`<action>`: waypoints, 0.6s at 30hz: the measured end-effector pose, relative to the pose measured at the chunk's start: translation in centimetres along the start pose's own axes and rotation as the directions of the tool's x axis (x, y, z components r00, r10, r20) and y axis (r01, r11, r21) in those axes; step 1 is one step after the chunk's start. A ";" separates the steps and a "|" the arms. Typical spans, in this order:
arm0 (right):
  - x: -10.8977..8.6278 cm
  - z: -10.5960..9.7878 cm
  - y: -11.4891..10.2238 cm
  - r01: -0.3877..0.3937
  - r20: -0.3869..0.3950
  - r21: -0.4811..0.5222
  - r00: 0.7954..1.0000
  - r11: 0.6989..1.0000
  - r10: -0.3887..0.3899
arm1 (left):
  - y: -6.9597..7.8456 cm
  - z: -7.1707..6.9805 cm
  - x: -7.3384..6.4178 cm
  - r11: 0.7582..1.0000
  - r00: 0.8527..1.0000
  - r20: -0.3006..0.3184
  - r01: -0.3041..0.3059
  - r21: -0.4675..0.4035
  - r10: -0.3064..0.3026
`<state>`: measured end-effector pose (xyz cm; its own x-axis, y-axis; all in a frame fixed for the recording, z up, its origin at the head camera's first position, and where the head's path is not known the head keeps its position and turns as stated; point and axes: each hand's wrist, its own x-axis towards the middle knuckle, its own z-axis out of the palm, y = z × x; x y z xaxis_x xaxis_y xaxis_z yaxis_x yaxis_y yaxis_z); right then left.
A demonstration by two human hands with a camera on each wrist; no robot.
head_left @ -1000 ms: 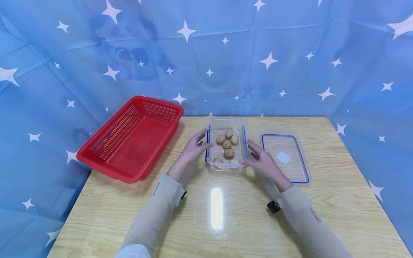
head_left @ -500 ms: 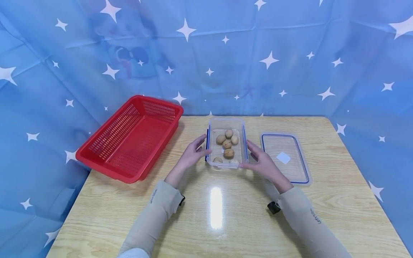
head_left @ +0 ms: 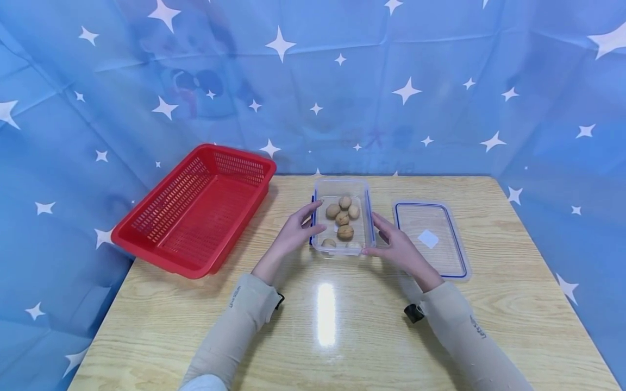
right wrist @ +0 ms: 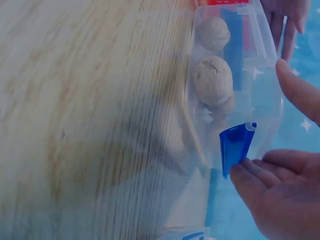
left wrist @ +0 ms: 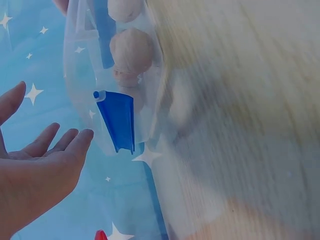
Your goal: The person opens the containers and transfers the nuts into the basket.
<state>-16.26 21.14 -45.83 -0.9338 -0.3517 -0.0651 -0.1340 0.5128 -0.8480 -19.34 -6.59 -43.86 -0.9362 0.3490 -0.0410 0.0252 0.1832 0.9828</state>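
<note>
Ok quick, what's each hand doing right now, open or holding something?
Left hand: open, beside the clear container, holding nothing.
Right hand: open, fingertips at a blue latch, not gripping it.

Box [head_left: 342, 188] on desk [head_left: 371, 336] | nuts [head_left: 345, 232] in box | basket [head_left: 215, 201] at box's 9 o'clock | lid [head_left: 430, 256] at its 3 o'clock | curtain [head_left: 440, 65] at 12 o'clock

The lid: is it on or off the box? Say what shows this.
Off. The lid lies flat on the table beside the box, leaving the walnuts uncovered.
</note>
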 end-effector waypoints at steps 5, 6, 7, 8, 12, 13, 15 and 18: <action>-0.1 -0.1 -0.4 -0.008 0.011 -0.010 1.000 1.000 0.008 | 0.5 0.3 0.2 0.997 1.000 -0.012 -0.007 0.074 0.008; -0.1 -0.1 -0.5 -0.009 0.013 -0.014 1.000 1.000 0.009 | 0.6 0.4 0.2 0.996 1.000 -0.014 -0.013 0.085 0.014; -0.2 -0.1 -0.6 -0.010 0.014 -0.016 1.000 1.000 0.010 | 0.7 0.4 0.3 0.995 1.000 -0.014 -0.022 0.094 0.023; -0.2 -0.1 -0.6 -0.010 0.016 -0.018 1.000 1.000 0.010 | 0.7 0.5 0.3 0.995 0.999 -0.012 -0.030 0.096 0.031; -0.2 -0.1 -0.7 -0.016 0.021 -0.024 1.000 1.000 0.017 | 0.9 1.0 0.7 0.996 0.998 0.008 -0.055 0.067 0.055; -0.2 -0.1 -0.8 -0.016 0.022 -0.028 1.000 0.999 0.017 | 0.9 1.1 0.8 0.997 0.998 0.014 -0.058 0.056 0.057; -0.1 -0.1 -0.8 -0.016 0.023 -0.029 1.000 0.999 0.016 | 1.0 1.4 1.0 0.997 0.998 0.026 -0.064 0.036 0.063; -0.1 -0.1 -0.9 -0.011 0.023 -0.028 1.000 1.000 0.012 | 1.2 1.8 1.2 0.997 0.997 0.045 -0.058 0.046 0.056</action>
<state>-16.12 20.80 -45.01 -0.9274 -0.3637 -0.0870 -0.1332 0.5386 -0.8319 -19.78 -4.28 -43.02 -0.9167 0.3995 0.0064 0.0961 0.2050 0.9740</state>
